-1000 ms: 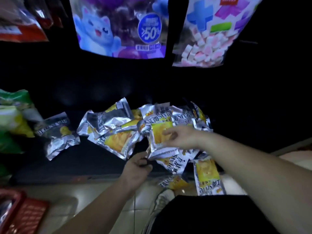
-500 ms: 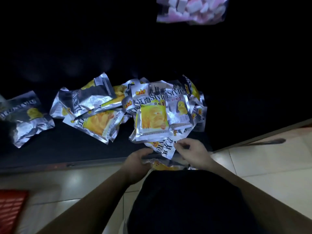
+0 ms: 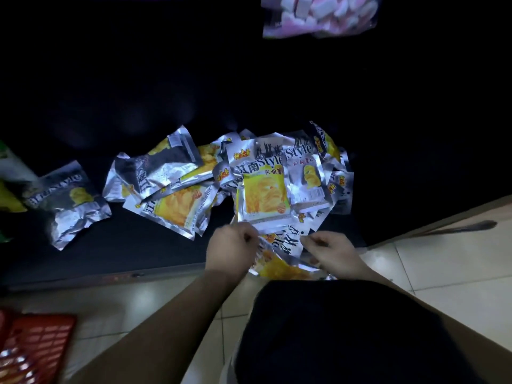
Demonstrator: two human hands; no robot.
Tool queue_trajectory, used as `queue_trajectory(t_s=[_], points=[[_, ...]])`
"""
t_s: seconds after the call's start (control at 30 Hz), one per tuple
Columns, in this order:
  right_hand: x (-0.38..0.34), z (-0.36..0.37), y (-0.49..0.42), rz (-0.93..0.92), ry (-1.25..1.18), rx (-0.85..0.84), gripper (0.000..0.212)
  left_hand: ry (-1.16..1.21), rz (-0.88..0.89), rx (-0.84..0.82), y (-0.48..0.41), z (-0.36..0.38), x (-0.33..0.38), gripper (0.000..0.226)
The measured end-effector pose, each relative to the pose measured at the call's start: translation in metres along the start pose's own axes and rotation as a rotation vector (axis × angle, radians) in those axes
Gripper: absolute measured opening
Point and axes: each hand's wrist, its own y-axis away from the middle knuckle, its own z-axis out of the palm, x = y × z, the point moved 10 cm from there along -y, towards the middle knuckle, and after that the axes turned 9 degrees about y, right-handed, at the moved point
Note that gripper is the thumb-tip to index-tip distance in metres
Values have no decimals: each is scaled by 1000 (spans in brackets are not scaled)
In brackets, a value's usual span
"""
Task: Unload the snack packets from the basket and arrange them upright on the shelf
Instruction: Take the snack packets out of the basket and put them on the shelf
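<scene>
The right hand has been drawn back from the heap of silver crisp packets to the shelf edge, where an overhanging packet is pinched between it and the left hand. Nothing has been stood upright yet.

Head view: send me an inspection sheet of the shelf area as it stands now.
Surface: dark shelf, bare at the front left.
Job's things: snack packets heaped and overlapping; lone packet apart at left; red basket on the floor, blurred shiny contents.
Clutter: green-yellow bags at the left edge.
Grips: left hand and right hand both grip the front packet at the shelf edge.
Cables: nothing seen.
Surroundings: marshmallow bag above; tiled floor.
</scene>
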Motion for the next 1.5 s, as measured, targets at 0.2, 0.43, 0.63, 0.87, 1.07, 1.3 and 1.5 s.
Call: queue_trajectory(t_s=[0.2, 0.43, 0.63, 0.87, 1.07, 1.3, 1.5], points=[[-49, -6, 11, -37, -204, 104, 37, 605, -361, 500, -12, -137, -38, 9], [-110, 1, 18, -144, -137, 1, 24, 635, -553, 467, 13, -163, -87, 91], [-54, -5, 31, -56, -159, 91, 14, 452, -341, 145, 29, -115, -25, 53], [61, -42, 46, 113, -285, 259, 28, 429, -173, -337, 9, 3, 71, 29], [148, -53, 51, 316, -222, 317, 27, 137, -26, -732, 12, 65, 80, 44], [231, -21, 43, 658, 76, 162, 84, -206, -6, -961, 0, 119, 66, 90], [269, 14, 23, 666, 102, 92, 114, -191, 19, -982, 6, 176, 38, 36]])
